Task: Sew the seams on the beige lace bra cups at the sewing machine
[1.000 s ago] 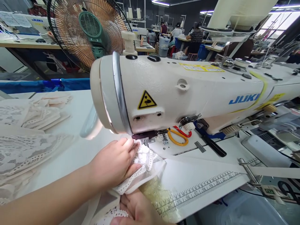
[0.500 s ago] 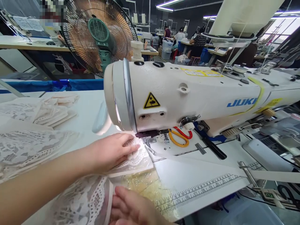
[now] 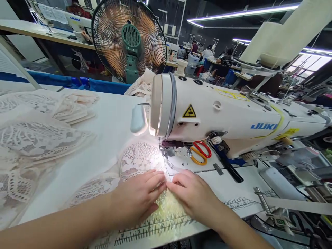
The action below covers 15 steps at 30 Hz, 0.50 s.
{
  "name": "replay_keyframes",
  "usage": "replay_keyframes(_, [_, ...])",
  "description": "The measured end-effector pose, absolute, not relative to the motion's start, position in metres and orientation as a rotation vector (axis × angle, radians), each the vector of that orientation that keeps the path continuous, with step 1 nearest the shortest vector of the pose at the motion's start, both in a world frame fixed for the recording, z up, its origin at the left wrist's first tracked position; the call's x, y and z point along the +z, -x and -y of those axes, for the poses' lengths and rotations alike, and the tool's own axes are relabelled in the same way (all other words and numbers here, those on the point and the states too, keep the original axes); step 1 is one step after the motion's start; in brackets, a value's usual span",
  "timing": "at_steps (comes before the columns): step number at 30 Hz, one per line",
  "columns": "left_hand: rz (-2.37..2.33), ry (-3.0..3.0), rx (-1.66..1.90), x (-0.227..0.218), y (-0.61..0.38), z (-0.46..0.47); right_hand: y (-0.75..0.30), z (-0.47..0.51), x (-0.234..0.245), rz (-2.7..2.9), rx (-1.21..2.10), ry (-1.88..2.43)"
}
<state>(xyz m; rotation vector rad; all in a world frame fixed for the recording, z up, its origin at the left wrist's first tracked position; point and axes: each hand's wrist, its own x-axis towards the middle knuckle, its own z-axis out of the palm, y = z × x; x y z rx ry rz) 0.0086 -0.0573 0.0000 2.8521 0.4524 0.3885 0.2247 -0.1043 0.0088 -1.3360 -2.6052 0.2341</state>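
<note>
A white lace piece (image 3: 140,159) lies under the needle end of a white JUKI sewing machine (image 3: 202,107). My left hand (image 3: 140,195) rests at its near edge with fingers pressed together on the fabric. Close beside it, my right hand (image 3: 193,192) pinches the same edge between thumb and bent fingers, so the exact grip is hidden. A narrow white tape (image 3: 298,204) comes in from the right through a metal guide (image 3: 264,200). Lamp glare washes out the spot at the needle.
More lace pieces (image 3: 38,138) spread over the left of the table. Scissors with orange and red handles (image 3: 201,152) lie under the machine arm. A printed ruler (image 3: 155,226) runs along the front edge. A fan (image 3: 131,38) stands behind; people sit farther back.
My right hand has come up from the lower edge to meet my left at the fabric edge. The lace now lies flat at the needle, and the view has shifted.
</note>
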Motion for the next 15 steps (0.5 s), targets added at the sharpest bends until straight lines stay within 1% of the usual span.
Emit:
replay_keyframes(5, [-0.359, -2.856, 0.391, 0.003, -0.008, 0.034, -0.223, 0.103, 0.007, 2.622, 0.194, 1.39])
replay_keyframes(10, [-0.275, -2.875, 0.501, 0.004, -0.01, 0.014, -0.218, 0.093, 0.013, 2.707, 0.158, 1.517])
replay_keyframes(15, [-0.186, -2.927, 0.561, 0.001, -0.01, -0.002, -0.208, 0.081, 0.023, 2.835, 0.227, 1.629])
